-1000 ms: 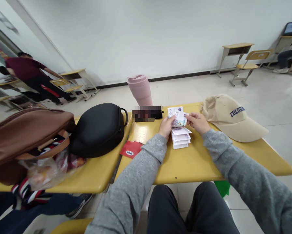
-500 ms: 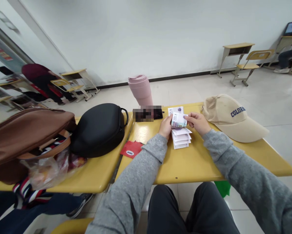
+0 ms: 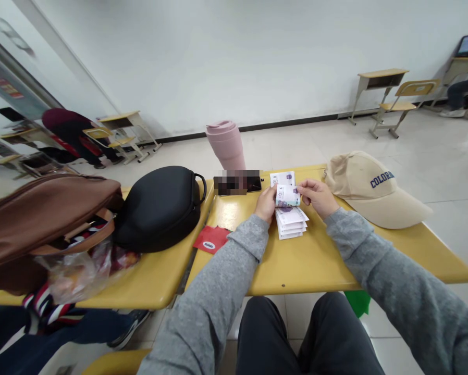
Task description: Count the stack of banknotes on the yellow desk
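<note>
My left hand (image 3: 266, 203) is closed on the left side of a small bundle of banknotes (image 3: 287, 196), printed in purple and green. The fingers of my right hand (image 3: 315, 196) pinch the top note at its right edge. Below the bundle, several notes (image 3: 292, 224) fan downward in overlapping steps. Another banknote (image 3: 282, 178) lies flat on the yellow desk (image 3: 275, 271), just beyond my hands. How the lower notes are held under my left hand is hidden.
Beyond my left hand are a phone (image 3: 253, 180), partly blurred out, and a pink tumbler (image 3: 226, 143). A red pouch (image 3: 210, 239) lies beside my left sleeve. On the right sits a beige cap (image 3: 369, 190); on the left, a black case (image 3: 159, 208) and brown bag (image 3: 42, 224).
The top of the note bundle has shifted, its upper fold now lying flatter and lower. Both hands stay in nearly the same place, still on the notes.
</note>
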`<state>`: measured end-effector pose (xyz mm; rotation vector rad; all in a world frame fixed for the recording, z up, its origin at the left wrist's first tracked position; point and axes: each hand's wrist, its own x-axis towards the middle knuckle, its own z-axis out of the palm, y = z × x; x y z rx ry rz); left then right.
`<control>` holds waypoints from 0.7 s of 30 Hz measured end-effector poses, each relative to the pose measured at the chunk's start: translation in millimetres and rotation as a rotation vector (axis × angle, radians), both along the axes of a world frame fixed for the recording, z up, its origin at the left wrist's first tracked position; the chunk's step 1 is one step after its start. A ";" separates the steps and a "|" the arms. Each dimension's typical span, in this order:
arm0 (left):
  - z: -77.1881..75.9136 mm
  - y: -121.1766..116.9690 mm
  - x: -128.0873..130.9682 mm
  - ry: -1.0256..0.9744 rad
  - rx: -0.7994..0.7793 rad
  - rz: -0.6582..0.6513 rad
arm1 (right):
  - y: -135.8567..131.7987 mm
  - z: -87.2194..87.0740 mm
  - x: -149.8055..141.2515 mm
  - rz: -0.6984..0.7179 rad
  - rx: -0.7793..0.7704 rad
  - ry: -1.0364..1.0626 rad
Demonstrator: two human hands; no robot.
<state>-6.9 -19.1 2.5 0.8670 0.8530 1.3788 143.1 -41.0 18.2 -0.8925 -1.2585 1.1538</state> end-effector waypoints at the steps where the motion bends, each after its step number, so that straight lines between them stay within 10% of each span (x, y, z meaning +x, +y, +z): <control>1: 0.1 -0.4 0.1 0.003 0.001 -0.001 | -0.7 0.8 -0.1 0.002 0.005 -0.002; 21: -1.3 -0.5 -0.8 -0.006 0.005 -0.018 | 2.0 -4.2 1.2 0.115 -0.007 0.058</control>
